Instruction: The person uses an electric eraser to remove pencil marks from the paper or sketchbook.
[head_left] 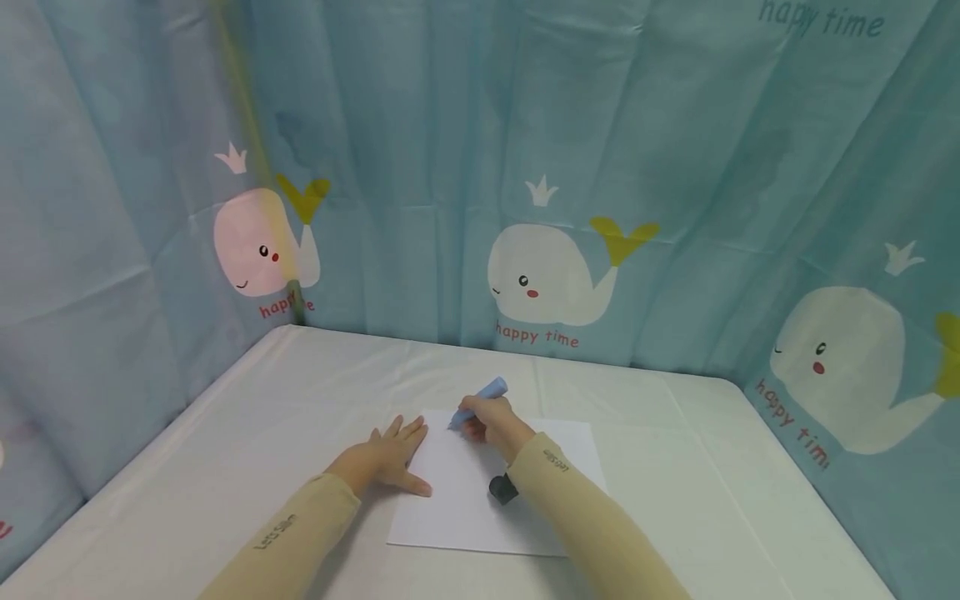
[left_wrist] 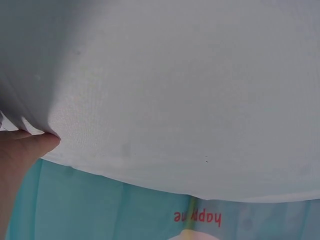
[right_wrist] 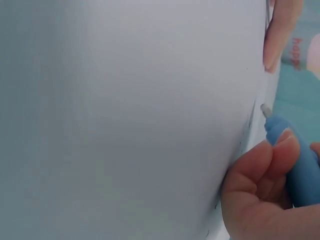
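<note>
A white sheet of paper (head_left: 457, 517) lies on the table. My left hand (head_left: 382, 460) rests across the sheet's left edge with its fingers spread; only part of that hand (left_wrist: 20, 152) shows in the left wrist view. Near the sheet's upper left, my right hand (head_left: 491, 423) grips a thick blue marker (head_left: 492, 389). The marker tilts, with its tip down at the paper. In the right wrist view, thumb and fingers pinch the uncapped blue marker (right_wrist: 302, 172) close behind its pale tip. Fingers of the left hand (right_wrist: 281, 37) appear beyond it.
A white cloth covers the table (head_left: 247, 467). Blue curtains (head_left: 420, 167) with whale prints stand around its back and sides. A small black object (head_left: 502, 489) shows beside the right sleeve, over the paper.
</note>
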